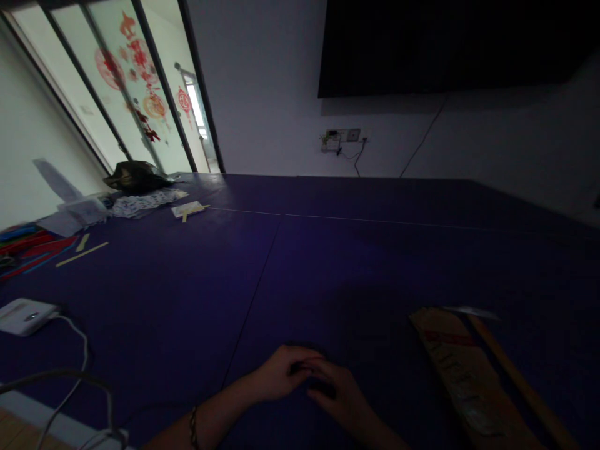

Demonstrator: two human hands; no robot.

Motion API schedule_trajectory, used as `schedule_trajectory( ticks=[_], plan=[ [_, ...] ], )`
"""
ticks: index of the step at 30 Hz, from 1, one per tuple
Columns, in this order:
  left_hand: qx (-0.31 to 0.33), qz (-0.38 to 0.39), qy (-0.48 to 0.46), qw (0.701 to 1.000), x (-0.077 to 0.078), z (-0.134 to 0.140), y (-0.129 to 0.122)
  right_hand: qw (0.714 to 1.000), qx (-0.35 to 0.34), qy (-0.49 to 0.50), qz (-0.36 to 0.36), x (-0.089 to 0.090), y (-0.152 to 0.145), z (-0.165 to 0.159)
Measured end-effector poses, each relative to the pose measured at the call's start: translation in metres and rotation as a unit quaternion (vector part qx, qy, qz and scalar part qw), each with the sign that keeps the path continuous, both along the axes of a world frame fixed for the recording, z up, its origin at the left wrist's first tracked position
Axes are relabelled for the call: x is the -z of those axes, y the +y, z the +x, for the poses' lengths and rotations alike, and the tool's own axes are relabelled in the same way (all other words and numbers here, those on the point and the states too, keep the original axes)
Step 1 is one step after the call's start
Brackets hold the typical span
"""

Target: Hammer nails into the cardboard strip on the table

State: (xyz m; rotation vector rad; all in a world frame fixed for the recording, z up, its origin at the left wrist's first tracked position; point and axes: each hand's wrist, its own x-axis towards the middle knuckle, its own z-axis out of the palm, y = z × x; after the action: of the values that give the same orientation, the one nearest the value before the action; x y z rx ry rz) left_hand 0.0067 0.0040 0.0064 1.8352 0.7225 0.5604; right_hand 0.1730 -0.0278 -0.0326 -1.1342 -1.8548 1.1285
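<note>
My left hand point(287, 373) and my right hand point(341, 392) meet low in the middle of the view, just above the purple tabletop point(356, 269). Their fingers are curled in, and the fingertips touch or overlap. In this dim light I cannot make out what is between them, if anything. A dark woven bracelet point(193, 428) circles my left wrist. To the right of my right hand lies a long brown cardboard piece point(457, 365) with a red band, and a wooden strip point(520, 378) runs beside it. Past their far end is a thin shiny object point(471, 311).
At left are a white device point(25, 316) with a cable point(84, 356), coloured strips point(37, 250), pale strips point(82, 254) and a clear box point(84, 209). Farther back are a patterned cloth or paper pile point(145, 203), a small packet point(188, 209) and a dark bag point(135, 176).
</note>
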Motion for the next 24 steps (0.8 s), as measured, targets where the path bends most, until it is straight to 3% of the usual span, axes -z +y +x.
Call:
schedule_trajectory(
  ticks=[24],
  plan=[
    [-0.001, -0.005, 0.007, 1.0, 0.0041, -0.0006, 0.0005, 1.0, 0.018, -0.008, 0.002, 0.0021, -0.0015, 0.0009]
  ],
)
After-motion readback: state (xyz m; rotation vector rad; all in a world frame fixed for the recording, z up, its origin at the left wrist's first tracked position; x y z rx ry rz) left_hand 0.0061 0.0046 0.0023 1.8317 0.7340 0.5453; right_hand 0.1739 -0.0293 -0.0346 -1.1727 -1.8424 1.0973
